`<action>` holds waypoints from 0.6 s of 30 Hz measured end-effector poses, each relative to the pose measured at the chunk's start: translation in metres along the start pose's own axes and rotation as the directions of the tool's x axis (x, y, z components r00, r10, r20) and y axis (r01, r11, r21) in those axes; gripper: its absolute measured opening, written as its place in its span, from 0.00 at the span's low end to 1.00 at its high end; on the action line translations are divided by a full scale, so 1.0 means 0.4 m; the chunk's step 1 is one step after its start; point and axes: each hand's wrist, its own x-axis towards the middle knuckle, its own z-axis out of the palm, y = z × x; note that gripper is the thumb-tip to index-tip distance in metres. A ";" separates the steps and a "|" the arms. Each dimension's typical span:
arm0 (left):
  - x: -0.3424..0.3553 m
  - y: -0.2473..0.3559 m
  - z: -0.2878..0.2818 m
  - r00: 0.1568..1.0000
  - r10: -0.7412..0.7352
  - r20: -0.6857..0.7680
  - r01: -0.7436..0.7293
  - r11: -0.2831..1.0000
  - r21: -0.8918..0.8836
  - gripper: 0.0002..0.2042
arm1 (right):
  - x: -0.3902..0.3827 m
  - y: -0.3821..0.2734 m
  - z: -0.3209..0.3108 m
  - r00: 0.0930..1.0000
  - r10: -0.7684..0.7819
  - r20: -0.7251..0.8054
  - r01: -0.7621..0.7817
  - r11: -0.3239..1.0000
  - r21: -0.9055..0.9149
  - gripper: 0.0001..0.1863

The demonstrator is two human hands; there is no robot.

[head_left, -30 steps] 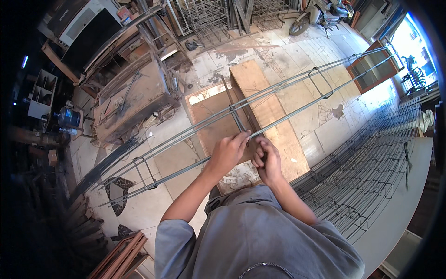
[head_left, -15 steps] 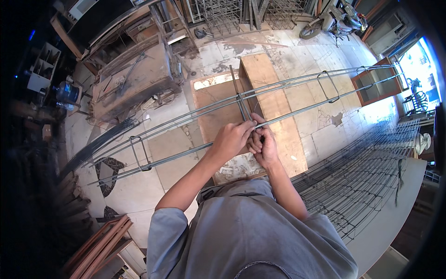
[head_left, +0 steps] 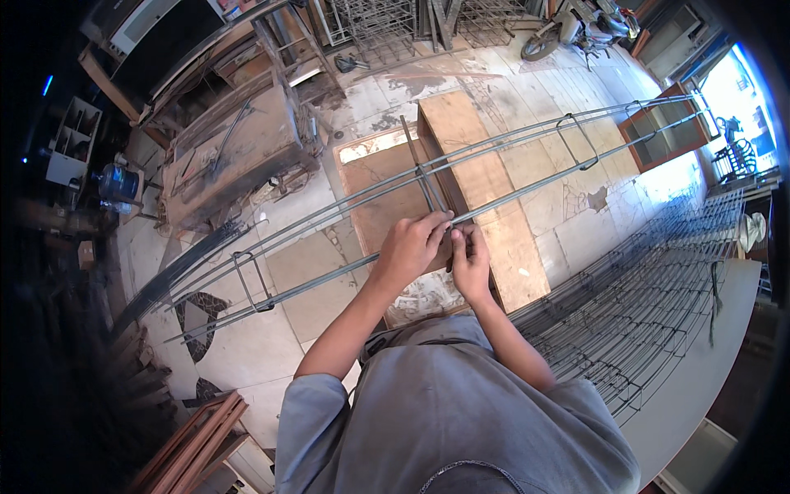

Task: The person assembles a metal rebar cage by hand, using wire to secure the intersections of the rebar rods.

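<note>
A long, narrow cage of steel reinforcing bars (head_left: 527,191) runs from the lower left to the far right. Square wire stirrups (head_left: 578,142) sit around the bars at intervals. My left hand (head_left: 411,247) is closed at the near bar, its fingertips pinching where the middle stirrup (head_left: 429,188) meets it. Just right of it, my right hand (head_left: 471,262) is closed in a pinch below the same bar. What its fingertips hold is too small to make out. A short dark rod end shows beside that hand.
Under the cage stands a wooden box (head_left: 514,255). Finished wire cages (head_left: 634,321) are stacked on a pale board at the right. A dusty workbench (head_left: 239,156) stands at the far left, a motorcycle (head_left: 576,33) at the back. Loose rods (head_left: 177,267) lie at the left.
My right hand has lowered slightly and its fingers have drawn together under the bar. My left hand stays at the joint. The whole view has shifted slightly.
</note>
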 end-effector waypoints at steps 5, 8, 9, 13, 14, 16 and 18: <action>-0.001 -0.008 0.006 1.000 -0.003 -0.024 0.003 1.000 0.001 0.08 | -0.038 -0.069 0.018 0.970 -0.241 -0.025 0.195 0.838 -0.510 0.11; -0.003 0.001 0.003 0.999 -0.045 0.002 0.045 0.999 0.002 0.08 | -0.026 -0.101 0.003 0.963 -0.262 0.054 0.239 0.753 -0.613 0.12; -0.001 0.004 0.001 0.999 -0.049 0.006 0.049 0.999 -0.009 0.08 | -0.023 -0.099 -0.003 0.962 -0.262 0.075 0.248 0.727 -0.641 0.12; 0.014 0.001 -0.010 0.997 -0.062 0.044 0.065 0.995 -0.070 0.08 | -0.006 -0.087 -0.008 0.954 -0.266 0.136 0.276 0.613 -0.740 0.12; 0.013 0.002 -0.011 0.996 -0.078 0.052 0.081 0.995 -0.066 0.08 | -0.003 -0.083 -0.008 0.952 -0.269 0.146 0.281 0.582 -0.763 0.12; 0.010 0.004 -0.011 0.992 -0.110 0.066 0.113 0.992 -0.056 0.08 | -0.005 -0.095 -0.005 0.974 -0.140 0.180 0.226 0.489 -0.842 0.12; 0.015 0.012 -0.009 0.994 -0.099 0.045 0.100 0.995 -0.012 0.08 | 0.002 -0.118 -0.007 0.972 -0.071 0.222 0.232 0.383 -0.894 0.11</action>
